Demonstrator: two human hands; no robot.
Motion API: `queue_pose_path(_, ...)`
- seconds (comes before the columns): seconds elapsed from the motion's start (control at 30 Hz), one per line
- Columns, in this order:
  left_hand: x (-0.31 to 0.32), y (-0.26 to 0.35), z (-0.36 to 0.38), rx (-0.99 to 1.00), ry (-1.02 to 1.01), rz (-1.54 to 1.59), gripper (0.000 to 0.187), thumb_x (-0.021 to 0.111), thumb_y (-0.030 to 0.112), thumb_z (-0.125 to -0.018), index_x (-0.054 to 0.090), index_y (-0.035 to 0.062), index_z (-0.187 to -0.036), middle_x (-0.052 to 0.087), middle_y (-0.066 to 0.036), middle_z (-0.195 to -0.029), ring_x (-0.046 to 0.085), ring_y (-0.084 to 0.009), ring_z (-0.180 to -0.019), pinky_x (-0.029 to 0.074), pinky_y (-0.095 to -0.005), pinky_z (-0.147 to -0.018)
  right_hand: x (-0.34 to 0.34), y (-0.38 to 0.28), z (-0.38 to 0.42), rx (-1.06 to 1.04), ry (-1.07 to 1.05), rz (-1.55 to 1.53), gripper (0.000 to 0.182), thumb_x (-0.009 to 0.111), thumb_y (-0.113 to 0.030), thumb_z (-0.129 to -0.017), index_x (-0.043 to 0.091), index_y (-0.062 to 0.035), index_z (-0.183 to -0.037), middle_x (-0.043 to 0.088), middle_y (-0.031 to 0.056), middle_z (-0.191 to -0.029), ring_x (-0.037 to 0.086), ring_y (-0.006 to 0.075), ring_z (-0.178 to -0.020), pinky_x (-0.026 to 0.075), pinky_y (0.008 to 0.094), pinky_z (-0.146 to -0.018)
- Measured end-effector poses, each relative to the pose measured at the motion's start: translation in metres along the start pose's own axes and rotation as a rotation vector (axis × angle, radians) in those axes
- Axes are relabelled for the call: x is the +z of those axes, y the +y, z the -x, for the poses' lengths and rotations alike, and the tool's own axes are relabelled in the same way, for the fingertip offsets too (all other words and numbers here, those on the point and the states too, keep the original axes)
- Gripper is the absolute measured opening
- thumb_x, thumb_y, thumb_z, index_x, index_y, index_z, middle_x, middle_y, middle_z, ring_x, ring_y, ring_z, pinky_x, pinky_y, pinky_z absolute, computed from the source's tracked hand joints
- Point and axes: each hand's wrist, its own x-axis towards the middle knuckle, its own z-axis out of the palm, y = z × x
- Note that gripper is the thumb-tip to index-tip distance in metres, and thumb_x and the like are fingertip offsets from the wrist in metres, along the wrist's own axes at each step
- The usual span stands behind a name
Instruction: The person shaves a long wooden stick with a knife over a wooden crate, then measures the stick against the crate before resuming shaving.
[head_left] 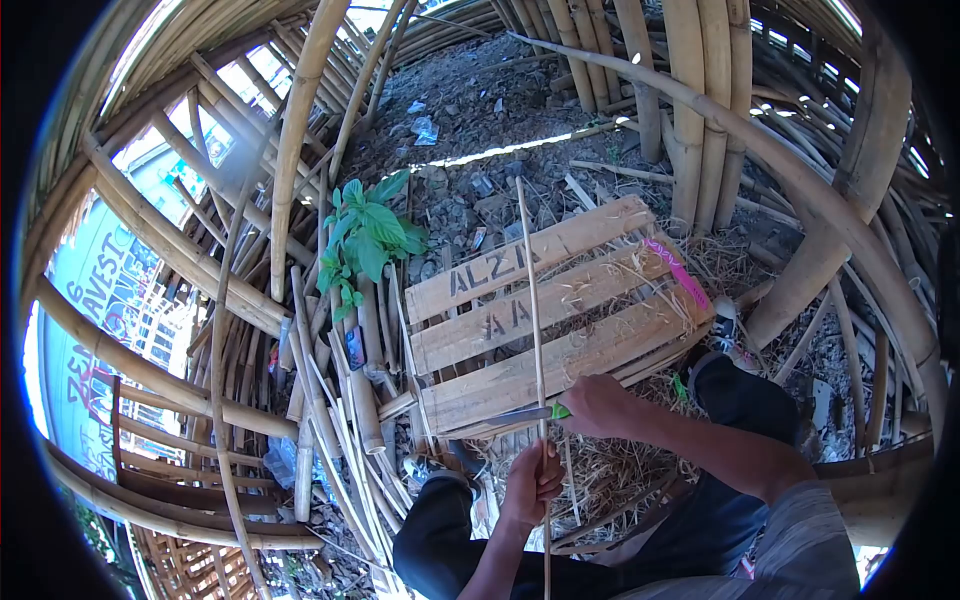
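Long bamboo strip, thin and pale: runs from the upper centre of the frame to the bottom edge, nearly upright in the view, passing in front of the crate.

Left hand, bottom centre: fingers curled closed around the strip, below the knife.

Right hand, just right of centre: fingers wrapped around the green handle of a knife; blade pointing left, crossing the strip and apparently touching it, though the contact is too small to be sure.

Slatted wooden crate, centre: dark stencilled letters on the slats, pink mark at its right end.

Pale shavings: beneath and beside the right forearm.

Leafy green plant: left of the crate's upper corner.

Cut bamboo pieces: left of the crate.

Thick upright bamboo poles: upper right.

Lettered banner: left edge, beyond the bamboo framework.
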Motion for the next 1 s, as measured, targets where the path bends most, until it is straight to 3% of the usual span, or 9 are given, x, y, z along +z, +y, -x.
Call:
queue_pose_path(0.13, 0.003, -0.006, 0.002, 0.076, 0.097, -0.182, 0.022, 0.035, 0.025, -0.096, 0.043, 0.0107, -0.081, 0.027, 0.005, -0.049, 0.023, -0.0034, -0.037, 0.017, -0.0196, -0.032, -0.008, 0.015, -0.012, 0.093, 0.052, 0.067, 0.03, 0.06, -0.031, -0.076, 0.062, -0.0014, -0.069, 0.061, 0.0167, -0.062, 0.063, 0.0323, -0.06, 0.051, 0.0412, -0.055)
queue_pose_path(0.2, 0.005, -0.008, 0.004, 0.129, 0.153, -0.395, 0.025, 0.033, 0.026, -0.097, 0.042, 0.01, -0.08, 0.027, 0.005, -0.049, 0.022, -0.0037, -0.036, 0.016, -0.0207, -0.032, -0.016, 0.035, -0.023, 0.369, 0.224, -0.06, 0.031, 0.06, -0.031, -0.075, 0.063, -0.0012, -0.069, 0.061, 0.0168, -0.064, 0.063, 0.0317, -0.062, 0.051, 0.0412, -0.056)
queue_pose_path(0.33, 0.001, -0.012, 0.002, 0.149, 0.16, -0.421, 0.026, 0.034, 0.025, -0.097, 0.042, 0.009, -0.077, 0.027, 0.004, -0.049, 0.022, -0.0037, -0.035, 0.015, -0.0202, -0.031, -0.008, 0.038, -0.019, 0.271, 0.282, 0.038, 0.03, 0.061, -0.032, -0.073, 0.064, -0.002, -0.069, 0.061, 0.0165, -0.062, 0.063, 0.0312, -0.06, 0.052, 0.0405, -0.057)
queue_pose_path(0.4, 0.001, -0.011, 0.002, 0.18, 0.195, -0.478, 0.026, 0.035, 0.024, -0.096, 0.042, 0.009, -0.077, 0.028, 0.004, -0.049, 0.023, -0.0036, -0.035, 0.016, -0.0204, -0.031, 0.002, 0.017, -0.008, 0.077, 0.052, 0.085, 0.029, 0.061, -0.031, -0.072, 0.064, -0.0022, -0.068, 0.061, 0.0165, -0.06, 0.063, 0.0307, -0.057, 0.052, 0.0405, -0.056)
queue_pose_path(0.57, 0.008, -0.01, 0.006, 0.252, 0.261, -0.664, 0.025, 0.037, 0.023, -0.096, 0.041, 0.0091, -0.075, 0.031, 0.004, -0.049, 0.026, -0.0033, -0.035, 0.018, -0.0206, -0.031, -0.011, 0.025, -0.012, 0.102, 0.117, 0.045, 0.028, 0.059, -0.029, -0.074, 0.064, -0.0015, -0.068, 0.06, 0.0169, -0.058, 0.062, 0.0304, -0.055, 0.051, 0.0402, -0.054)
queue_pose_path(0.63, 0.006, -0.011, 0.008, 0.275, 0.255, -0.731, 0.025, 0.038, 0.023, -0.096, 0.041, 0.0091, -0.075, 0.032, 0.004, -0.048, 0.027, -0.003, -0.035, 0.019, -0.0206, -0.031, -0.025, 0.046, -0.024, 0.517, 0.181, -0.18, 0.028, 0.057, -0.027, -0.077, 0.063, -0.0003, -0.069, 0.06, 0.017, -0.06, 0.062, 0.0309, -0.056, 0.051, 0.0402, -0.054)
queue_pose_path(0.77, 0.006, -0.012, 0.009, 0.234, 0.237, -0.72, 0.027, 0.041, 0.022, -0.095, 0.041, 0.0068, -0.072, 0.036, 0.004, -0.049, 0.034, -0.003, -0.039, 0.025, -0.0211, -0.035, -0.034, 0.061, -0.023, 0.482, 0.323, -0.025, 0.028, 0.055, -0.025, -0.078, 0.061, 0.0006, -0.069, 0.06, 0.0176, -0.062, 0.063, 0.0313, -0.059, 0.051, 0.0398, -0.054)
queue_pose_path(0.83, 0.005, -0.01, 0.008, 0.23, 0.233, -0.684, 0.028, 0.041, 0.022, -0.095, 0.041, 0.0071, -0.072, 0.036, 0.004, -0.049, 0.034, -0.003, -0.039, 0.025, -0.0213, -0.035, -0.033, 0.035, -0.012, 0.322, 0.062, -0.059, 0.026, 0.054, -0.023, -0.078, 0.062, 0.0004, -0.069, 0.061, 0.0186, -0.065, 0.063, 0.032, -0.063, 0.051, 0.0407, -0.057)
queue_pose_path(1.0, 0.002, -0.008, 0.01, 0.326, 0.305, -0.844, 0.029, 0.041, 0.021, -0.095, 0.039, 0.0062, -0.07, 0.036, 0.004, -0.048, 0.032, -0.0031, -0.04, 0.024, -0.0227, -0.036, -0.01, 0.014, -0.006, 0.073, 0.0, -0.018, 0.03, 0.057, -0.028, -0.075, 0.062, 0.0006, -0.071, 0.061, 0.0199, -0.066, 0.063, 0.0341, -0.064, 0.051, 0.0433, -0.062)
